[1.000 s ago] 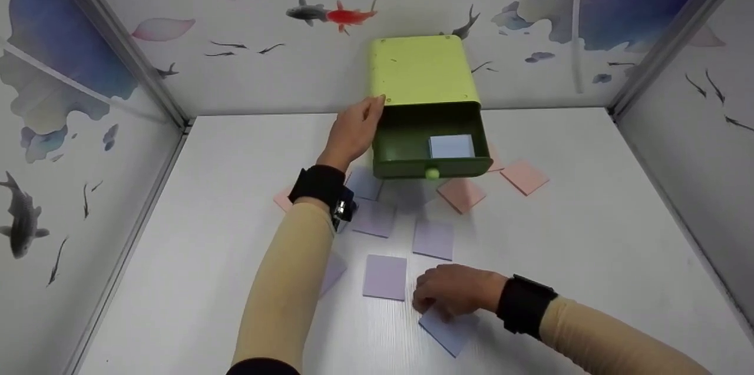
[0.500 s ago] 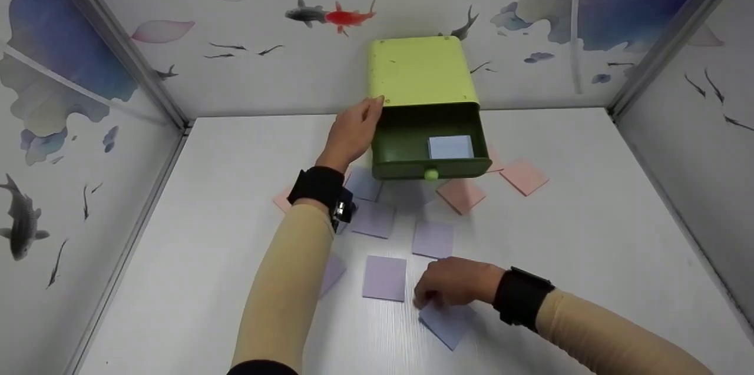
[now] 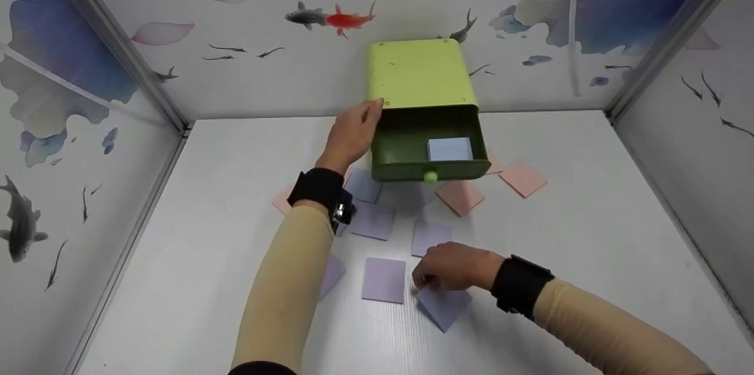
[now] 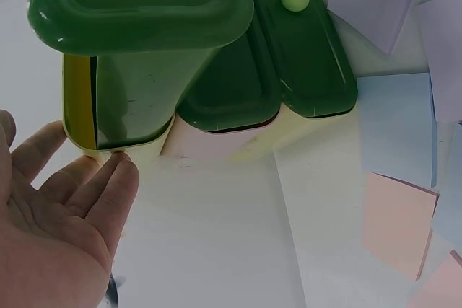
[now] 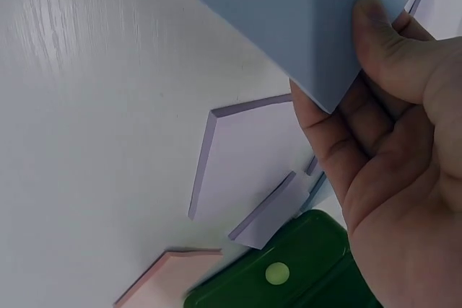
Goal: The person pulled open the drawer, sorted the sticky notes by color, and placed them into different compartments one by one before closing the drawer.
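My right hand (image 3: 450,266) pinches a blue sticky note pad (image 3: 445,307) by its edge, thumb on one face and fingers behind, low over the table. The right wrist view shows this blue pad (image 5: 289,19) tilted. My left hand (image 3: 351,133) touches the left side of a yellow-green drawer box (image 3: 421,72), its fingers mostly straight in the left wrist view. The box's top dark green drawer (image 3: 400,170) is pulled out. In its right front part lies another blue pad (image 3: 450,149). Two lower drawers (image 4: 227,99) are pushed in, seen in the left wrist view.
Purple sticky note pads (image 3: 384,279) lie in front of the box, one close to my right hand. Pink pads (image 3: 460,197) lie at its front right and far left. A blue pad (image 3: 363,185) sits beside my left wrist. Patterned walls (image 3: 247,80) enclose the white table (image 3: 577,234).
My right hand has moved up and slightly forward, and the blue sticky note pad has moved with it toward the box. The left hand and the drawer have stayed put.
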Demonstrator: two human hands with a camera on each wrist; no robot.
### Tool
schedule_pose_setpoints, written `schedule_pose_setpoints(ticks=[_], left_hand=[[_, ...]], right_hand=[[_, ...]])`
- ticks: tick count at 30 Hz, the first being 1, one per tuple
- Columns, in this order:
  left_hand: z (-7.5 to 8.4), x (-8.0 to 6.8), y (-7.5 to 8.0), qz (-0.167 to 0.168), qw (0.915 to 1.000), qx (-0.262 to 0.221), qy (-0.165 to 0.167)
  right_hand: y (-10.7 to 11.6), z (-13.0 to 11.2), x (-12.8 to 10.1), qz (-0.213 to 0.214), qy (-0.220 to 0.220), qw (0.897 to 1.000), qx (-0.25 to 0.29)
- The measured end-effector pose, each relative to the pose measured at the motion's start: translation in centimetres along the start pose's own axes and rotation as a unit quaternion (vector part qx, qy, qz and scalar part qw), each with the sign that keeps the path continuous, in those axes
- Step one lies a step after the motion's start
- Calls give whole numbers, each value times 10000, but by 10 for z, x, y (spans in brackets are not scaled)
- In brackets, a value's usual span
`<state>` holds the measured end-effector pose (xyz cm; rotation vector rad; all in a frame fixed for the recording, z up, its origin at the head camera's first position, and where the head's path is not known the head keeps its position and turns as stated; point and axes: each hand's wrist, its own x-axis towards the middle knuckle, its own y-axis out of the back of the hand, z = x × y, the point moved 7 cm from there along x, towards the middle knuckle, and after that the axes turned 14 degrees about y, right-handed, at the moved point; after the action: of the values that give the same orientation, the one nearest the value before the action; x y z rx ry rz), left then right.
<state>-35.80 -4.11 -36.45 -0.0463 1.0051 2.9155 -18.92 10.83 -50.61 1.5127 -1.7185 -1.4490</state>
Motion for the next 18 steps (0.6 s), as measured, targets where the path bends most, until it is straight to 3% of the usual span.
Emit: schedule_pose_setpoints(ticks=[18], left_hand=[[-1,1,0,-41,10000,-8,-9]], right_hand=[[38,7,-3,122,-80,9997,187]])
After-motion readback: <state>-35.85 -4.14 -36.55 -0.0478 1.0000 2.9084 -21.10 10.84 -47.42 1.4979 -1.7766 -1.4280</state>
